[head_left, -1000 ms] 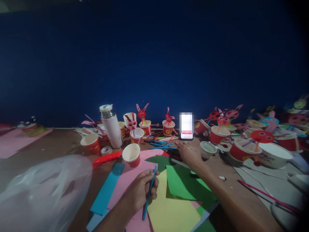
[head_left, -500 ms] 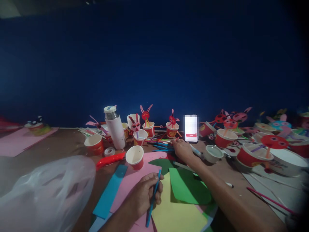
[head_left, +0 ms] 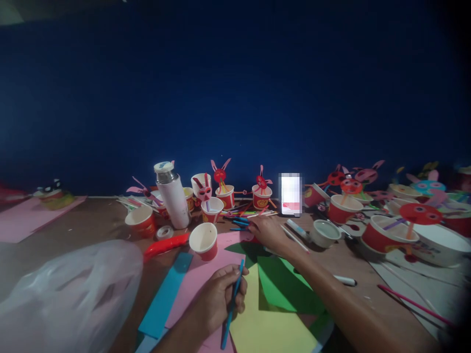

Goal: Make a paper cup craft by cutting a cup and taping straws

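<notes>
A thin blue stick (head_left: 232, 304) stands slanted in my left hand (head_left: 222, 299), its fingers curled round it above pink paper (head_left: 198, 279) and yellow paper (head_left: 272, 328). My right hand (head_left: 267, 233) reaches out to a small pile of blue sticks (head_left: 240, 223) at the back of the sheets. Its fingers are bent down at the right end of that pile; the fingertips are hidden, so what they pinch does not show. Green paper (head_left: 283, 284) lies beneath the right forearm. A red-and-white paper cup (head_left: 204, 240) is upright just beyond my left hand.
Paper cups with rabbit-like paper figures (head_left: 222, 189) line the back, beside a white flask (head_left: 172, 198) and a lit phone (head_left: 290, 196). At left lies a plastic bag (head_left: 73, 294). A small bowl (head_left: 325, 232) and markers (head_left: 298, 228) are on the right.
My right hand has moved a little left along the blue sticks, uncovering a marker and a thin pale stick on its right. My left hand keeps its hold on the blue stick.
</notes>
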A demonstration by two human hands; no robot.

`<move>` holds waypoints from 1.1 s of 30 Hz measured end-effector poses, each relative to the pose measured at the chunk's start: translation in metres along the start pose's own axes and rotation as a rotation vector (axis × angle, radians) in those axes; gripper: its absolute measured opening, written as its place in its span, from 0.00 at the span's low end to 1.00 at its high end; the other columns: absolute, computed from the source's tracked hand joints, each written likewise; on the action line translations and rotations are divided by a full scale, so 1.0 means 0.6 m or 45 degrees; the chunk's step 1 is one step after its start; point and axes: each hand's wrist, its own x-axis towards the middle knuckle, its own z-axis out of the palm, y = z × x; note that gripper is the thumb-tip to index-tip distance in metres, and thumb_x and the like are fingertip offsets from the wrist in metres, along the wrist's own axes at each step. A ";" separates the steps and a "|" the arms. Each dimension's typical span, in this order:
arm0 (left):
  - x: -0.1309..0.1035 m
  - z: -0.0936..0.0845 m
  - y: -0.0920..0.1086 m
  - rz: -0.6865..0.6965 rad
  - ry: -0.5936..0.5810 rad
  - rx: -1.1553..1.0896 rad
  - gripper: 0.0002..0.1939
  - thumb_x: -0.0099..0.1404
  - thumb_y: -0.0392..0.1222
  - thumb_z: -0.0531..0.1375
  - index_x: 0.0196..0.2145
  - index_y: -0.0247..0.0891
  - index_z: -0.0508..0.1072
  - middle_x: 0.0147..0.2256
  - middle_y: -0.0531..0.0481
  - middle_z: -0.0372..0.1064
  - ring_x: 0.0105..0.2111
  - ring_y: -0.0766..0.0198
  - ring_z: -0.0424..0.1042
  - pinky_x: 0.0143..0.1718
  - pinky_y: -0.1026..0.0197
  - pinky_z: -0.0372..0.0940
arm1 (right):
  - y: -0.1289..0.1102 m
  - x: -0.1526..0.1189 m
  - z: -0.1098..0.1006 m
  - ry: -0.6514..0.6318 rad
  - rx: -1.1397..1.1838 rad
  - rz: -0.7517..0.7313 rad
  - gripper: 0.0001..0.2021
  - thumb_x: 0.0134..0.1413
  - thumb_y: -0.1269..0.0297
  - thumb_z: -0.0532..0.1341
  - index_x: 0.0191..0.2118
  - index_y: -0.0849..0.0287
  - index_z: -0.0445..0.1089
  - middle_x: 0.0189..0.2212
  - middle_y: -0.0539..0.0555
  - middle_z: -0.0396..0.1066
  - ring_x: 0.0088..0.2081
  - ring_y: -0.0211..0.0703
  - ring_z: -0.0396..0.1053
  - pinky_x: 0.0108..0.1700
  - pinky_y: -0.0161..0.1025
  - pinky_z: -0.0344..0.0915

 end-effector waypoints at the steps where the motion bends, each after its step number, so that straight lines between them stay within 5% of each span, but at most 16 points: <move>1: 0.000 0.000 0.000 -0.002 -0.002 -0.001 0.08 0.58 0.42 0.56 0.35 0.36 0.66 0.22 0.55 0.62 0.15 0.76 0.58 0.18 0.71 0.51 | -0.001 0.000 0.000 -0.001 0.022 -0.041 0.13 0.59 0.61 0.50 0.43 0.55 0.68 0.37 0.53 0.72 0.38 0.41 0.67 0.38 0.33 0.56; 10: 0.000 0.003 0.002 0.016 -0.027 0.023 0.07 0.60 0.40 0.53 0.35 0.35 0.66 0.22 0.54 0.62 0.15 0.75 0.58 0.17 0.70 0.52 | 0.013 0.021 0.030 0.078 -0.065 0.017 0.14 0.60 0.67 0.47 0.45 0.60 0.66 0.46 0.60 0.66 0.50 0.49 0.58 0.47 0.41 0.53; 22: 0.001 -0.001 0.002 0.005 -0.028 -0.016 0.08 0.60 0.39 0.54 0.37 0.34 0.66 0.23 0.53 0.63 0.16 0.75 0.59 0.19 0.70 0.54 | 0.020 0.010 0.026 -0.043 -0.163 0.003 0.12 0.59 0.68 0.48 0.40 0.58 0.68 0.42 0.59 0.68 0.43 0.48 0.65 0.43 0.41 0.56; 33: -0.001 0.003 0.004 -0.004 -0.016 -0.035 0.07 0.60 0.39 0.54 0.36 0.34 0.65 0.23 0.53 0.64 0.16 0.75 0.60 0.19 0.70 0.54 | 0.023 0.056 0.035 0.021 -0.178 0.173 0.13 0.56 0.72 0.49 0.40 0.59 0.69 0.38 0.59 0.69 0.41 0.48 0.67 0.38 0.39 0.59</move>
